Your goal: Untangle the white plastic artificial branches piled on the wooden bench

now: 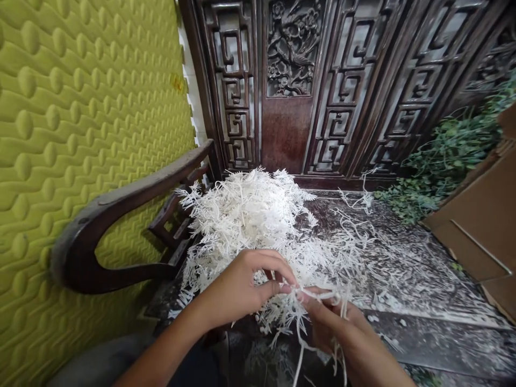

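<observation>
You have the white strand (pixel 327 294) stretched between your hands at lower centre: your left hand (pixel 242 285) pinches it with thumb and fingertips, and your right hand (pixel 338 322) holds it closed in bent fingers, with ends dangling below. That handling looks under way, not finished. The white heap (pixel 250 215) of feathery sprigs lies loose at centre, its strands tangled, with more spread to the right. I can't make out any finished portion, so how much is done or left can't be told.

Beneath it all is a dark wooden bench (pixel 435 338), its right side strewn with white bits. Its curved armrest (pixel 121 196) sits at centre left, with the carved panels (pixel 288 129) behind, across the top. Raised yellow-green padding (pixel 80 107) covers the wall at left; green foliage (pixel 455 145) and 1 cardboard box (pixel 475 215) sit at the right.
</observation>
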The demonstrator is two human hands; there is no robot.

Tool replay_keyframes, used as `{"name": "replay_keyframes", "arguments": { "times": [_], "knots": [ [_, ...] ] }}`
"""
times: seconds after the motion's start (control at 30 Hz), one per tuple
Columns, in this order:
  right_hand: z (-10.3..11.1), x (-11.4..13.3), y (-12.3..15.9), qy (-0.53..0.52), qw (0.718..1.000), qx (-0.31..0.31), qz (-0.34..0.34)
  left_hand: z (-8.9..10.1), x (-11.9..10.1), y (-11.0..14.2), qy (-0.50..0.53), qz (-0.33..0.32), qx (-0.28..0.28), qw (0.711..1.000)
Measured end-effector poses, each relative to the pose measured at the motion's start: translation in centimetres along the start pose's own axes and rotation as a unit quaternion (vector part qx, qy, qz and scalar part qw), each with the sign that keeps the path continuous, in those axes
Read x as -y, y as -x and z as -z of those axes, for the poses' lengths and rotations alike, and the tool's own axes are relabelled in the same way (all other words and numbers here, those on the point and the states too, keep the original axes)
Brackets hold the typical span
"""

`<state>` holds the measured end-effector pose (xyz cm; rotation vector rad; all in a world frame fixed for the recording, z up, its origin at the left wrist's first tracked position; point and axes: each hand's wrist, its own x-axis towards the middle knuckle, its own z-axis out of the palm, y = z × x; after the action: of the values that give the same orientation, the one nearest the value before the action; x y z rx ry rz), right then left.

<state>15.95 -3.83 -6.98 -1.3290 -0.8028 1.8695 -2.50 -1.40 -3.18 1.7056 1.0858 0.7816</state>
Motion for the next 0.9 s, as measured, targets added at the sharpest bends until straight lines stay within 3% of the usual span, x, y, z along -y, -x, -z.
{"name": "replay_keyframes", "arguments": {
  "times": [0.17,0.27,0.5,0.73,0.9],
  "knots": [
    [-0.2,0.6,0.2,0.062,0.995,-0.07,0.02,0.1,-0.4,0.3,0.048,0.056,-0.001,0.997],
    [-0.2,0.4,0.2,0.103,0.987,-0.102,0.071,-0.3,-0.3,0.5,0.054,0.093,0.017,0.994],
    [-0.4,1.0,1.2,0.18,0.963,-0.115,0.163,-1.4,0.6,0.2,0.029,0.117,0.002,0.993],
    [-0.2,1.3,1.4,0.211,0.957,-0.078,0.181,-1.2,0.5,0.1,0.045,0.123,-0.02,0.991],
    [0.0,1.3,1.4,0.207,0.958,-0.073,0.183,-2.0,0.5,0.1,0.057,0.131,-0.03,0.989]
  ]
}}
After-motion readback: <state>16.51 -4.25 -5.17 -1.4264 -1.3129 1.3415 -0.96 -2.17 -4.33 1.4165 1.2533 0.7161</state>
